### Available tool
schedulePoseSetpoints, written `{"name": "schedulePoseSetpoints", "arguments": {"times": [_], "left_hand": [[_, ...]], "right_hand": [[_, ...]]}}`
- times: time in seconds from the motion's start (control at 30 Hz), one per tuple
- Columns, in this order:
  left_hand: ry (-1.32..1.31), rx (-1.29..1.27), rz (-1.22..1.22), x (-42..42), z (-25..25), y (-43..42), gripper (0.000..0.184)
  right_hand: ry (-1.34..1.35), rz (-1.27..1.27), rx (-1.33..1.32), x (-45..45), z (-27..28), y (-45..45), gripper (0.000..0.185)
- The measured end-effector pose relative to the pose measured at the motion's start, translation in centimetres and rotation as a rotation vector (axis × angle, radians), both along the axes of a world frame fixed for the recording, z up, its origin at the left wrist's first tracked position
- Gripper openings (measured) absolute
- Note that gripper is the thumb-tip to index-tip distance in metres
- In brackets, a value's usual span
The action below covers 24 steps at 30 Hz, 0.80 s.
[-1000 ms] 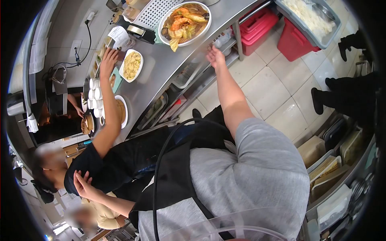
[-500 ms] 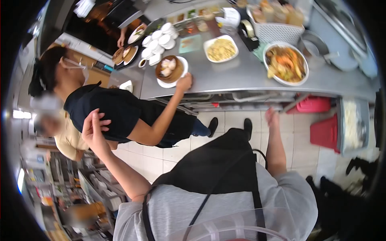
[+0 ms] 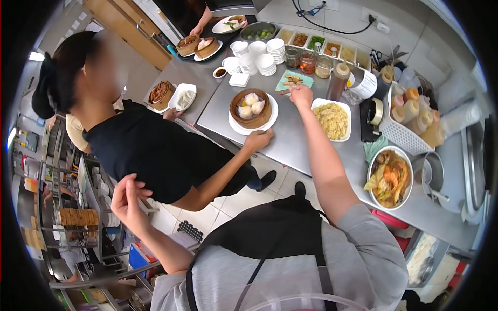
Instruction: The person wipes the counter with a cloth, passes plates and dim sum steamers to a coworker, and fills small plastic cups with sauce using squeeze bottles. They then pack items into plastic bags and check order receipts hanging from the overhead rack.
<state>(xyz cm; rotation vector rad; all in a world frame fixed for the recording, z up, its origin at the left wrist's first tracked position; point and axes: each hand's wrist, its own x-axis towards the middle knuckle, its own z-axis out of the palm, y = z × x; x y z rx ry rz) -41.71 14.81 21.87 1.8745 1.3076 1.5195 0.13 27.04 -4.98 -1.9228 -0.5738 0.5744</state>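
My right hand (image 3: 301, 96) reaches over the counter to a green cloth (image 3: 293, 82) with small brown sticks on it; its fingers are pinched together, what is between them too small to name. Beside it is a white dish of yellow food (image 3: 332, 120). My left hand (image 3: 130, 199) is raised at the left, fingers curled and partly apart, nothing in it. A co-worker's hand (image 3: 259, 140) touches a white plate (image 3: 275, 116) bearing a bamboo steamer (image 3: 251, 120) of dumplings.
A co-worker (image 3: 150, 145) in black stands close at my left. White cup stacks (image 3: 258, 50), sauce jars (image 3: 307, 64), a bottle basket (image 3: 404, 136) and a noodle bowl (image 3: 408, 179) stand on the counter (image 3: 295, 150). Another person's hand (image 3: 196, 30) is at the back.
My right hand has risen from below the counter edge to the green cloth. The view has turned toward the counter. My left hand stays raised at the left. The co-worker still touches the plate.
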Motion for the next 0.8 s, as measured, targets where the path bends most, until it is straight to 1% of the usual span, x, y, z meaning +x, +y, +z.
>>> {"name": "schedulePoseSetpoints", "arguments": {"times": [0.03,0.1,0.13,0.17,0.23,0.27,0.3,0.37,0.43,0.47,0.5,0.53,0.57,0.6,0.63,0.7,0.77,0.8], "left_hand": [[-0.006,0.001,0.032,0.0,0.0,0.1,0.017],[-0.009,0.044,0.063,-0.6,-0.3,0.7,0.016],[-0.025,0.036,0.093,-0.8,-0.6,0.8,0.017],[-0.042,0.027,0.123,-1.0,-0.8,0.7,0.018],[-0.064,0.047,0.172,-0.7,-1.0,0.7,0.017],[-0.069,0.060,0.201,-0.6,-1.1,0.7,0.017],[-0.072,0.073,0.229,-0.5,-1.2,0.7,0.017],[-0.087,0.077,0.265,-0.6,-1.2,0.7,0.017],[-0.106,0.087,0.288,-0.7,-1.1,0.6,0.016],[-0.087,0.092,0.349,-0.6,-1.0,0.5,0.016],[-0.085,0.085,0.391,-0.2,-0.9,0.6,0.017],[-0.085,0.078,0.432,0.2,-0.8,0.8,0.017],[-0.071,0.073,0.403,-0.7,-1.1,1.1,0.018],[-0.106,0.076,0.354,-1.5,-1.5,1.3,0.018],[-0.120,0.101,0.353,-0.6,-1.0,1.3,0.018],[-0.148,0.107,0.317,-0.9,-1.1,1.5,0.017],[-0.163,0.111,0.285,-0.8,-1.2,1.6,0.017],[-0.162,0.109,0.271,-0.8,-1.2,1.5,0.017]], "right_hand": [[-0.002,0.014,-0.006,0.6,-1.0,1.4,0.024],[-0.103,-0.022,-0.096,1.5,-3.3,3.9,0.024],[-0.017,0.062,-0.177,1.9,-4.0,4.7,0.027],[-0.020,0.080,-0.185,1.7,-4.0,5.2,0.027],[0.153,0.192,-0.246,0.8,-4.3,5.6,0.026],[0.281,0.188,-0.173,0.1,-4.6,5.7,0.022],[0.279,0.202,-0.182,0.1,-4.8,5.7,0.022],[0.514,0.205,-0.097,0.3,-4.9,5.9,0.017],[0.491,0.263,-0.066,-0.3,-5.6,6.1,0.020],[0.461,0.305,-0.023,-0.1,-6.3,6.5,0.023],[0.289,0.456,-0.171,0.6,-8.5,7.8,0.024],[0.155,0.529,-0.147,1.0,-11.3,9.0,0.027],[0.122,0.562,-0.105,0.6,-8.7,7.9,0.026],[0.308,0.439,-0.138,0.2,-6.9,7.4,0.029],[0.417,0.382,-0.001,-0.2,-7.3,7.2,0.035],[0.560,0.291,0.009,-1.4,-6.4,6.3,0.040],[0.664,0.253,-0.036,-2.6,-5.5,5.2,0.038],[0.672,0.275,-0.074,-3.4,-6.2,5.2,0.034]]}}
